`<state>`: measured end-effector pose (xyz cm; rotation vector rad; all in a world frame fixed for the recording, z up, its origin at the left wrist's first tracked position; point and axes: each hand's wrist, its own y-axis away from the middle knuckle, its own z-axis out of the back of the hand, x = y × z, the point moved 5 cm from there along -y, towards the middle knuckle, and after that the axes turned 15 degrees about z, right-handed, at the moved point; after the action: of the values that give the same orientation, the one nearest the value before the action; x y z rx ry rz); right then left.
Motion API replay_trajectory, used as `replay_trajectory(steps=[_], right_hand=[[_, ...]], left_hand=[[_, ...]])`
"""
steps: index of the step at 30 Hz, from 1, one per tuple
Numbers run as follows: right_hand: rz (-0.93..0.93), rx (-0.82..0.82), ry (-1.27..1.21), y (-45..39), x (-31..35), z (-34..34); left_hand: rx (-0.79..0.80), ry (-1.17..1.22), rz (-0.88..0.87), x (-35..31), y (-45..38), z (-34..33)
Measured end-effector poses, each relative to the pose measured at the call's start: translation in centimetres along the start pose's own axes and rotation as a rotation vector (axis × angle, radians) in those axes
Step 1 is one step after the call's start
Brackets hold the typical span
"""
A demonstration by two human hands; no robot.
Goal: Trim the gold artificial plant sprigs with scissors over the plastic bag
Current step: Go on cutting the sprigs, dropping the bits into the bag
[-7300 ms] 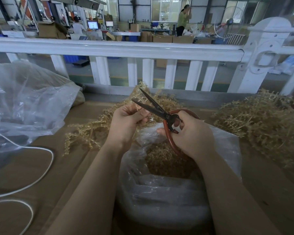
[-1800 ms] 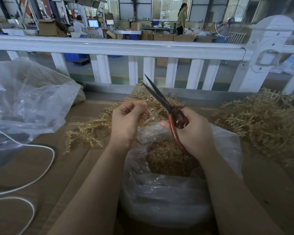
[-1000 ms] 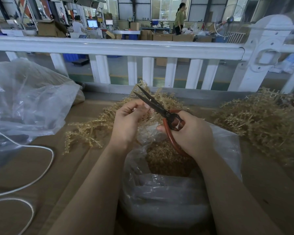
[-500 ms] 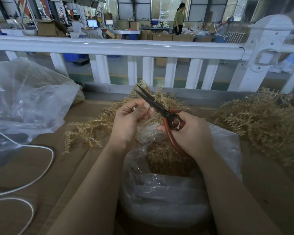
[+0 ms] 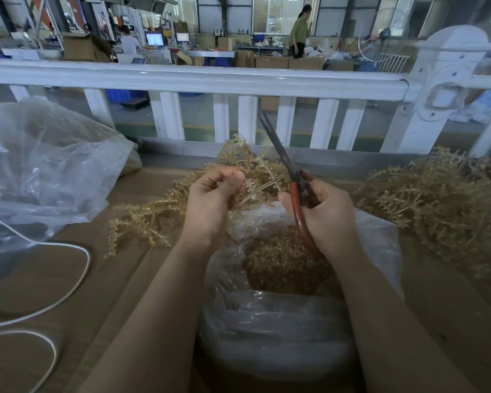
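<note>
Hands (image 5: 210, 199) raised, scissors (image 5: 291, 177) upright

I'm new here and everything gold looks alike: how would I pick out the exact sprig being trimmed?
Find the white railing, then the open plastic bag of gold trimmings below it. Just above the bag's mouth, the left hand pinches one sprig beside the scissors in the right hand. Unlike the loose piles, it alone is held up.
</note>
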<state>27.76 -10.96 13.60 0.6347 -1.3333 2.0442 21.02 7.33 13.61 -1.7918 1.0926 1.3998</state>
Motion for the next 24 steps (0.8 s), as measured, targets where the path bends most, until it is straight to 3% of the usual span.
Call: replay_trajectory(steps=[11, 20, 24], right_hand=[[-0.084, -0.004, -0.14, -0.3, -0.5, 0.0], [-0.047, -0.192, -0.4, -0.3, -0.6, 1.2], [-0.032, -0.23, -0.433, -0.4, -0.7, 1.5]], left_hand=[[0.111, -0.095, 0.002, -0.1, 0.6, -1.1], [0.186, -0.263, 0.263, 1.3, 0.1, -0.4], [0.287, -0.273, 0.275, 1.5, 0.3, -1.0]])
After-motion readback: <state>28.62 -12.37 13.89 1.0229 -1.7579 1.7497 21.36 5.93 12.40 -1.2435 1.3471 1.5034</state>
